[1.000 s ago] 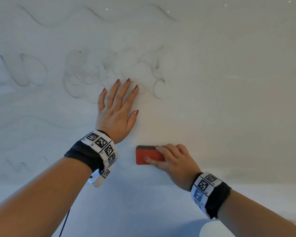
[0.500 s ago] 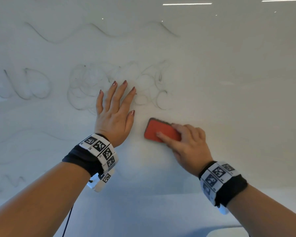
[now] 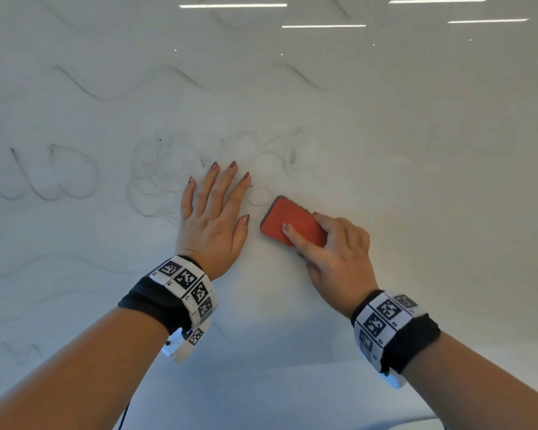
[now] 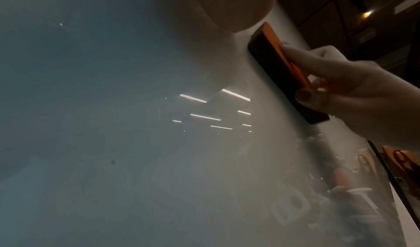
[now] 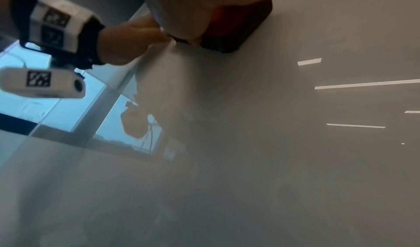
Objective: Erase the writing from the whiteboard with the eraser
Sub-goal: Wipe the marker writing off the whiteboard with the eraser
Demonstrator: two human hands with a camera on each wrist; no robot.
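The right hand [image 3: 339, 252] grips the red eraser [image 3: 289, 220] flat against the whiteboard [image 3: 416, 150] just below the faint scribbles [image 3: 174, 172] – seemingly to wipe them – while the left hand [image 3: 212, 218], all 5 fingers straight, presses beside it, probably as a brace.

Eraser [image 4: 281, 67] sits flat on the whiteboard [image 4: 136, 143] at two o'clock, dark felt down, orange back up. The right hand [image 4: 354, 92] pinches it from three o'clock. Ceiling lights glint off the board at centre.
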